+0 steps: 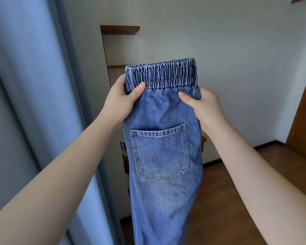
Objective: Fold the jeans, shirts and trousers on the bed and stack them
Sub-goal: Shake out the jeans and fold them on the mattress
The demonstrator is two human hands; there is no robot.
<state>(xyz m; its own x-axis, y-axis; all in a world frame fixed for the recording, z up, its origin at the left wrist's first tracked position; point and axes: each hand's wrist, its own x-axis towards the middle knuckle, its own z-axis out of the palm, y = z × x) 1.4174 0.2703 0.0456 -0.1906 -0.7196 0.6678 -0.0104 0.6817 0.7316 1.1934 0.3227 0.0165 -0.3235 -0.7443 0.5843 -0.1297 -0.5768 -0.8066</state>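
Jeans: held up in the air, already halved lengthwise, back pocket facing out, legs hanging so they fall straight.
Left hand: grip clamped on waistband corner.
Right hand: pinches opposite edge below the waistband.
Bed: out of view.

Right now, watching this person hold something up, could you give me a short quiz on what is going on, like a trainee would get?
1. True or false: the jeans hang in the air, held up at the elastic waistband by both hands.
2. Which feature of the jeans faces the camera? A) a zip fly B) a patch pocket C) a belt buckle
3. Fill in: the left hand grips the jeans beside the ____ curtain, opposite the right hand.

Key: 1 true; 2 B; 3 blue
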